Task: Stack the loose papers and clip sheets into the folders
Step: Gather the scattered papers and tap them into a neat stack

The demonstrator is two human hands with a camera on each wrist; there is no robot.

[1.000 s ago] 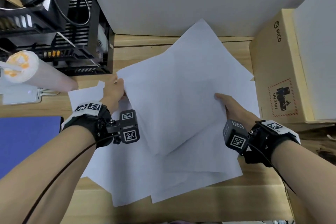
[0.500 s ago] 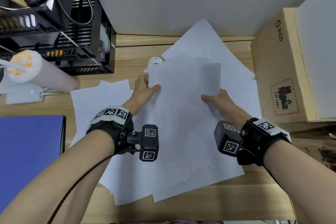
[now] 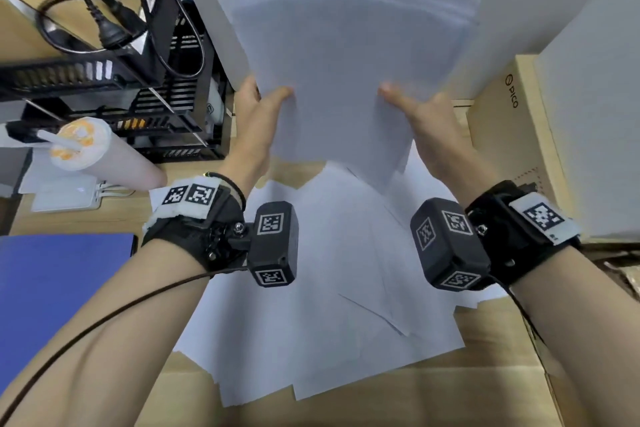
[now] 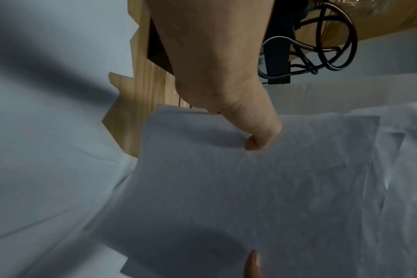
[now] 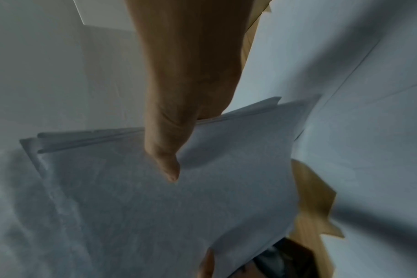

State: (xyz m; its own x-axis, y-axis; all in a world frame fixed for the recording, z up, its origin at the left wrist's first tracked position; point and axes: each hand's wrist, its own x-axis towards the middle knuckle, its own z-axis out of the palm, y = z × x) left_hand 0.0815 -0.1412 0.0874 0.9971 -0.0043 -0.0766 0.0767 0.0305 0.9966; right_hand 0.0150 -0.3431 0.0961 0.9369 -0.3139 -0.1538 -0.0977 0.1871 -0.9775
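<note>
A bundle of white sheets (image 3: 349,66) is held up above the desk, its top edges fanned unevenly. My left hand (image 3: 263,104) pinches the bundle's left edge, thumb on the near face (image 4: 257,139). My right hand (image 3: 412,104) pinches the right edge the same way, thumb on top (image 5: 169,169). The fingers of both hands are hidden behind the paper. More loose sheets (image 3: 332,288) lie spread on the wooden desk (image 3: 433,392) below. A blue folder (image 3: 59,291) lies flat at the left edge.
A black wire rack (image 3: 114,80) with cables stands at the back left. A lidded drink cup (image 3: 93,152) lies beside a white power strip (image 3: 65,196). A cardboard box (image 3: 516,149) and white panels close off the right side.
Both hands have gathered sheets together and lifted the bundle up off the desk, away from the sheets still lying there. The hands moved closer together and higher.
</note>
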